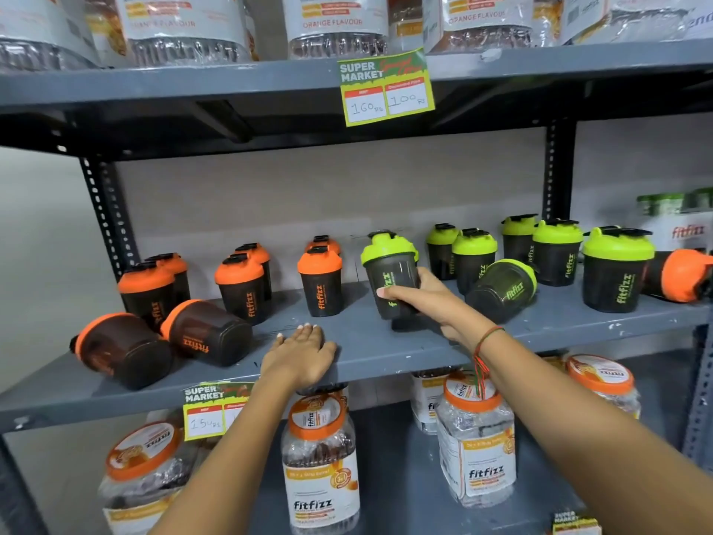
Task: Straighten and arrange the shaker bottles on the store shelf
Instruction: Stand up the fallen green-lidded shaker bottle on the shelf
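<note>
Dark shaker bottles stand on the grey middle shelf (386,349). My right hand (424,295) grips a green-lidded shaker (389,264), nearly upright, a little above the shelf. My left hand (299,351) rests flat on the shelf's front edge, fingers apart, holding nothing. Upright orange-lidded shakers (320,281) fill the left half. Two orange-lidded ones (206,332) (119,349) lie on their sides at the front left. A green-lidded shaker (501,287) lies tipped just right of my right hand. Upright green-lidded shakers (615,268) stand behind it. An orange-lidded shaker (679,276) lies at the far right.
Large clear jars with orange lids (320,457) stand on the shelf below. More jars (335,25) fill the shelf above. A green price tag (386,88) hangs from the upper shelf edge, another price tag (210,409) from the middle one. Perforated uprights (106,210) frame the rack.
</note>
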